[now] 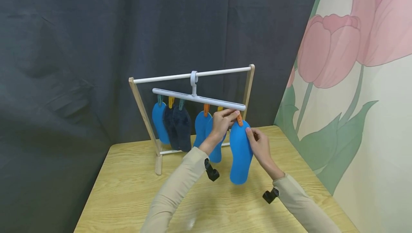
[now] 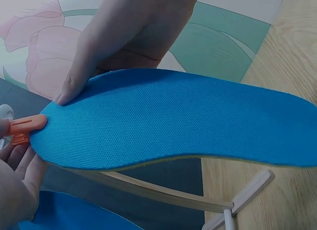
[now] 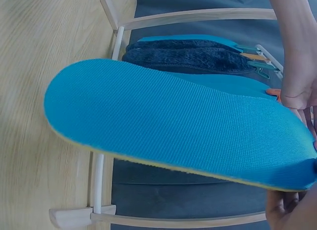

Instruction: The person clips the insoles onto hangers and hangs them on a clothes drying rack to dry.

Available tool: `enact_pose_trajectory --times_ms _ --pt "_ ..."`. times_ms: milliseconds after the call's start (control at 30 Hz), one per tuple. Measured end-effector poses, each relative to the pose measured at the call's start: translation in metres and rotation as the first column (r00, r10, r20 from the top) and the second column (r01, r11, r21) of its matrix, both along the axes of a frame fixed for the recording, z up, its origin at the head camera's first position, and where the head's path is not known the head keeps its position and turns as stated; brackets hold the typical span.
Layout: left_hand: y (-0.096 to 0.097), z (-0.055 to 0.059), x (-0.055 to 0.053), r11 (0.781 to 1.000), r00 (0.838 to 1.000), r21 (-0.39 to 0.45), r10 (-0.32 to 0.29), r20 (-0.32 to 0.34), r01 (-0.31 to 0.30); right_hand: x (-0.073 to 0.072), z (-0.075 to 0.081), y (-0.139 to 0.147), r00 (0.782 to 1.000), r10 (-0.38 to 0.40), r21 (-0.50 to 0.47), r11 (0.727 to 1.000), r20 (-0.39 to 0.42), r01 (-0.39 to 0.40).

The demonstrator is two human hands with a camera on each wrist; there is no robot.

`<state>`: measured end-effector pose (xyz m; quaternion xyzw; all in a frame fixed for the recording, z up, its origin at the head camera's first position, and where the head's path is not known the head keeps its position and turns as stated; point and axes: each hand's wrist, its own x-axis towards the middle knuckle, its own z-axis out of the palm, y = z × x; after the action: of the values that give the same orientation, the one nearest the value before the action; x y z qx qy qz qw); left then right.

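My left hand [image 1: 221, 124] pinches an orange clothespin [image 1: 239, 120] at the right end of the white hanger [image 1: 199, 99]. The clothespin bites the top edge of a blue insole [image 1: 240, 154], which hangs lengthwise below it. My right hand [image 1: 260, 146] holds that insole by its upper right edge, thumb on the front face; its other fingers are partly hidden behind. In the left wrist view the clothespin's tip [image 2: 34, 122] overlaps the insole's rounded end. Further left on the hanger, blue insoles [image 1: 201, 127] and dark fuzzy insoles [image 1: 182, 129] hang from several clothespins.
The hanger hooks over the white top bar [image 1: 161, 78] of a wooden rack [image 1: 145, 118] on the wood-grain table [image 1: 128, 190]. A dark curtain [image 1: 80, 65] falls behind it. To the right stands a wall [image 1: 370, 136] painted with tulips.
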<state>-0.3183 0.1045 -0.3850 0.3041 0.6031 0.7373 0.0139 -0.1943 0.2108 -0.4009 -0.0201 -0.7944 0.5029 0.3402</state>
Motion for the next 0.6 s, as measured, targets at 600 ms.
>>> enact_pose_trajectory --times_ms 600 --pt "0.000 -0.008 -0.003 0.998 0.997 -0.051 0.041 -0.072 -0.045 -0.017 -0.019 0.011 1.000 0.005 -0.015 1.000 0.000 -0.005"
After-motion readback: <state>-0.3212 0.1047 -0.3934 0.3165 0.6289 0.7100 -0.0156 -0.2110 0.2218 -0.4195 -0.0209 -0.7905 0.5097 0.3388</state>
